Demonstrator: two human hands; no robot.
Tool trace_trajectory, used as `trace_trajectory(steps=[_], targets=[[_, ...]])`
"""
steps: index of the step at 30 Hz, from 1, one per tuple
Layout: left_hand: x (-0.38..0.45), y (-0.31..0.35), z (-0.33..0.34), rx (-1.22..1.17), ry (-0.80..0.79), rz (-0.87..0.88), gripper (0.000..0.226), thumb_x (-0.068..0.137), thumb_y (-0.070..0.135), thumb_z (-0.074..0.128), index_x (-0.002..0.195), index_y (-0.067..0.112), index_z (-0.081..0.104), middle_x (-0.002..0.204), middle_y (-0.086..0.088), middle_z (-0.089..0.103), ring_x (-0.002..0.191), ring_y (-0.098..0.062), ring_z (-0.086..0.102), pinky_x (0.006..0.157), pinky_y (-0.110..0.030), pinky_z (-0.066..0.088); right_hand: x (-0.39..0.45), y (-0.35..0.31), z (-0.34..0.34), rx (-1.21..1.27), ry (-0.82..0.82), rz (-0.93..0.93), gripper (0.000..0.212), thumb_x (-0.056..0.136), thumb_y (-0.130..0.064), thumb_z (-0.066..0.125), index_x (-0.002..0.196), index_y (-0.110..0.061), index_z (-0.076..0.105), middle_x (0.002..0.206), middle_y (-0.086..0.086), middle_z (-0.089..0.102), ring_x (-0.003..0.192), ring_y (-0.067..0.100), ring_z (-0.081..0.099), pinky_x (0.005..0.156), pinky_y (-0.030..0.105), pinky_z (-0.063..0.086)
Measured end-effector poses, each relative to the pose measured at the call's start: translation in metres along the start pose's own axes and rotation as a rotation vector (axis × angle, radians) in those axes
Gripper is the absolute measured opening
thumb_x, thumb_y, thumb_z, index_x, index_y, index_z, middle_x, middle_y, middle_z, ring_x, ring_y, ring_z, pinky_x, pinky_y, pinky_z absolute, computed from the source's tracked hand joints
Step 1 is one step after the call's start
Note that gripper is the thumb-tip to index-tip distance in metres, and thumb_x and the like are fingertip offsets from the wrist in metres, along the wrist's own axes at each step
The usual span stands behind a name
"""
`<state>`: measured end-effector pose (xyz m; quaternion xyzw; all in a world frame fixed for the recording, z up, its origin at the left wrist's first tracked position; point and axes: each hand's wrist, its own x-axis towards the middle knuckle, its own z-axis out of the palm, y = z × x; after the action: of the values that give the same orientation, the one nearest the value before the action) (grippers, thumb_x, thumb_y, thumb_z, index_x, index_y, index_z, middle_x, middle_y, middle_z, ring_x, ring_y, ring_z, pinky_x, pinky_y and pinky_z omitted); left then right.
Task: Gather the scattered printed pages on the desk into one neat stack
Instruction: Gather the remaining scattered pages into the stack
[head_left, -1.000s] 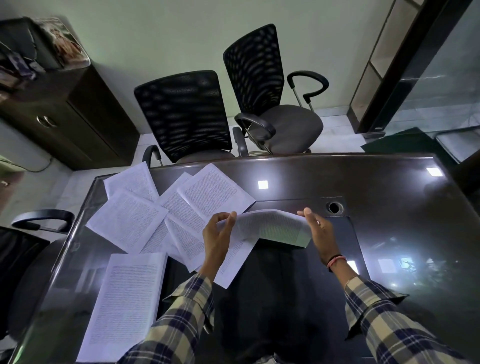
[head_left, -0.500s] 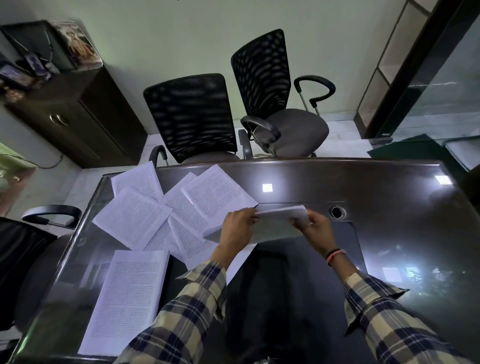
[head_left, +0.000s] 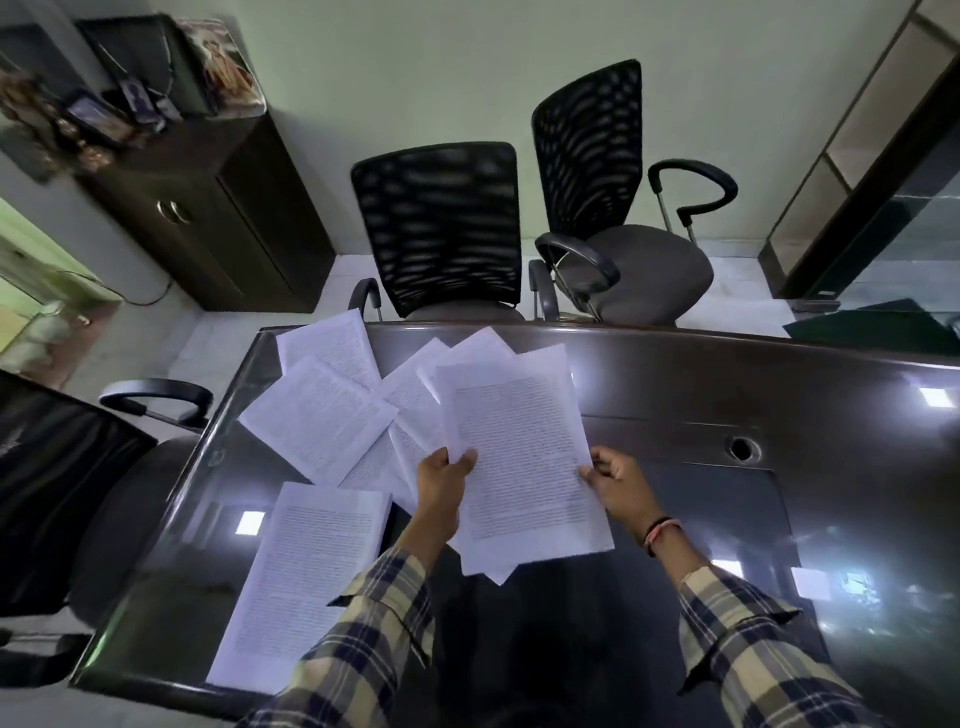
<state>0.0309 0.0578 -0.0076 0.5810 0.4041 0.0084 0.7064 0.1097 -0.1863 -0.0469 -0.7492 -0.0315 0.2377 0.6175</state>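
Head view looks down on a dark glossy surface (head_left: 675, 395) where a person in a plaid shirt holds a few printed sheets (head_left: 524, 457) face up. The left hand (head_left: 441, 480) pinches their left edge, thumb on top; the right hand (head_left: 618, 480) pinches the right edge, fingers curled under. So each grip is closed on the held sheets, which hang just above the surface with a corner of a lower sheet poking out at the near end.

Loose pages (head_left: 322, 415) fan out at the far left, overlapping one another, and a thicker pile (head_left: 306, 582) lies alone at the near left edge.

To my eye the step in hand is squaring what has been picked up. It would go best by loosening both pinches a little, standing the sheets on their near edge and tapping them on the surface until the stray corner drops in line. After that the fanned pages want sliding together from the outside inward, since thin sheets on glass skid and crease if snatched singly. Two mesh chairs (head_left: 441, 228) stand beyond.
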Motion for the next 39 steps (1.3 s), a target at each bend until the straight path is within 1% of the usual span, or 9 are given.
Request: trace_trajectory(steps=[3, 7, 14, 17, 25, 28, 31, 36, 39], targets=[[0.018, 0.000, -0.019, 0.012, 0.003, -0.089, 0.003, 0.097, 0.010, 0.070, 0.099, 0.008, 0.072, 0.095, -0.001, 0.076, 0.084, -0.022, 0.073, 0.067, -0.031, 0.057, 0.023, -0.002, 0.018, -0.160, 0.035, 0.008, 0.015, 0.096, -0.004, 0.064, 0.093, -0.017, 0.071, 0.090, -0.003, 0.078, 0.080, 0.013, 0.071, 0.073, 0.029, 0.057], [0.057, -0.006, -0.037, 0.003, 0.020, -0.188, 0.013, 0.098, 0.015, 0.071, 0.089, 0.006, 0.071, 0.098, -0.010, 0.076, 0.090, -0.029, 0.073, 0.079, -0.041, 0.062, 0.060, -0.002, 0.026, -0.285, 0.093, 0.045, 0.016, 0.096, -0.003, 0.061, 0.082, -0.009, 0.066, 0.076, 0.002, 0.066, 0.069, 0.015, 0.056, 0.063, 0.030, 0.045], [0.131, -0.009, -0.054, 0.249, 0.339, -0.263, 0.027, 0.095, 0.018, 0.065, 0.076, 0.001, 0.055, 0.081, -0.012, 0.056, 0.067, -0.022, 0.054, 0.060, -0.029, 0.045, 0.135, -0.015, 0.024, -0.491, 0.183, 0.120, 0.026, 0.093, 0.000, 0.059, 0.067, -0.003, 0.052, 0.063, 0.004, 0.045, 0.064, 0.018, 0.041, 0.055, 0.030, 0.028], [0.169, -0.018, -0.058, 0.327, 0.417, -0.302, 0.032, 0.086, 0.021, 0.059, 0.106, -0.005, 0.062, 0.113, -0.017, 0.064, 0.096, -0.033, 0.066, 0.084, -0.044, 0.060, 0.169, -0.023, 0.026, -0.573, 0.193, 0.160, 0.033, 0.090, 0.002, 0.057, 0.063, -0.011, 0.045, 0.066, 0.010, 0.045, 0.066, 0.020, 0.040, 0.056, 0.033, 0.027], [0.196, -0.008, -0.041, 0.460, 0.462, -0.403, 0.051, 0.100, 0.014, 0.057, 0.145, -0.003, 0.040, 0.152, -0.024, 0.034, 0.139, -0.037, 0.039, 0.118, -0.045, 0.030, 0.235, -0.029, 0.036, -0.685, 0.162, 0.266, 0.037, 0.090, 0.002, 0.051, 0.060, -0.014, 0.037, 0.064, 0.007, 0.042, 0.070, 0.026, 0.041, 0.055, 0.035, 0.026], [0.204, -0.011, -0.040, 0.468, 0.456, -0.368, 0.054, 0.099, 0.016, 0.058, 0.146, -0.005, 0.040, 0.151, -0.026, 0.035, 0.137, -0.039, 0.042, 0.118, -0.047, 0.034, 0.254, -0.024, 0.049, -0.751, 0.123, 0.331, 0.015, 0.096, -0.016, 0.056, 0.087, -0.005, 0.058, 0.092, 0.019, 0.062, 0.090, 0.039, 0.058, 0.074, 0.038, 0.041], [0.206, -0.012, -0.040, 0.463, 0.450, -0.331, 0.055, 0.099, 0.017, 0.057, 0.146, -0.005, 0.041, 0.151, -0.025, 0.035, 0.134, -0.039, 0.046, 0.116, -0.049, 0.037, 0.266, -0.018, 0.066, -0.927, 0.038, 0.407, 0.060, 0.095, -0.045, 0.063, 0.135, -0.003, 0.049, 0.140, 0.024, 0.050, 0.132, 0.044, 0.044, 0.109, 0.049, 0.035], [0.206, -0.012, -0.038, 0.479, 0.412, -0.257, 0.053, 0.098, 0.022, 0.062, 0.142, -0.003, 0.048, 0.147, -0.021, 0.035, 0.118, -0.037, 0.055, 0.107, -0.043, 0.046, 0.259, -0.020, 0.092, -1.053, 0.000, 0.401, 0.096, 0.081, -0.057, 0.076, 0.149, -0.006, 0.031, 0.154, 0.020, 0.028, 0.141, 0.045, 0.031, 0.109, 0.058, 0.036], [0.208, -0.015, -0.035, 0.484, 0.359, -0.191, 0.029, 0.096, 0.021, 0.063, 0.115, -0.001, 0.061, 0.138, -0.016, 0.040, 0.101, -0.031, 0.057, 0.091, -0.034, 0.046, 0.254, -0.016, 0.102, -1.061, -0.044, 0.373, 0.104, 0.073, -0.059, 0.081, 0.148, -0.007, 0.031, 0.151, 0.016, 0.031, 0.138, 0.041, 0.034, 0.105, 0.058, 0.042]])
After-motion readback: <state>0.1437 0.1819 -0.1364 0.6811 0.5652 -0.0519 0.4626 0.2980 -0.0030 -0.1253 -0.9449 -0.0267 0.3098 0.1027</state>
